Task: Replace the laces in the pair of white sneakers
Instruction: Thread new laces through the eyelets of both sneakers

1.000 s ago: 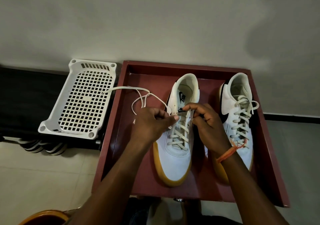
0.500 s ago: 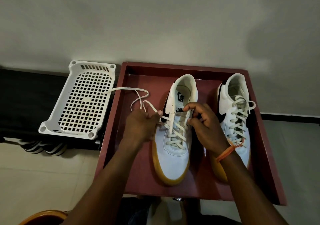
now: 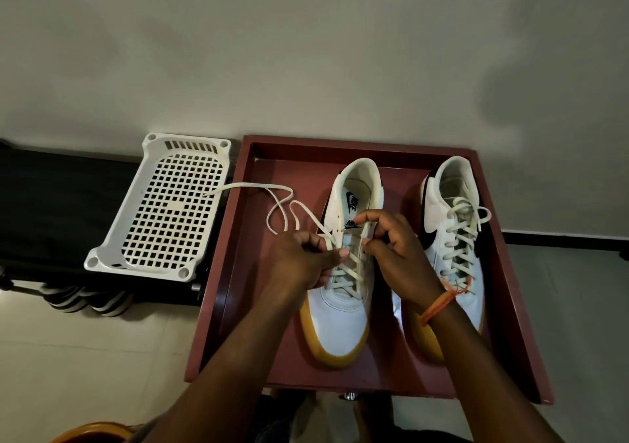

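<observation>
A dark red tray (image 3: 503, 292) carries two white sneakers — one (image 3: 340, 323) left, one (image 3: 459, 238) right — toes toward the camera.

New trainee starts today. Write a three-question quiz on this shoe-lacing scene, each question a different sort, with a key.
1. True or false: both sneakers sit inside the red tray.
2. Which sneaker is already laced to the top? A) the left sneaker B) the right sneaker
3. Fill in: the left hand pinches the loose ____, whose free end trails onto the white basket.

Key
1. True.
2. B; the right hand works at the left sneaker's upper eyelets.
3. lace.
</observation>
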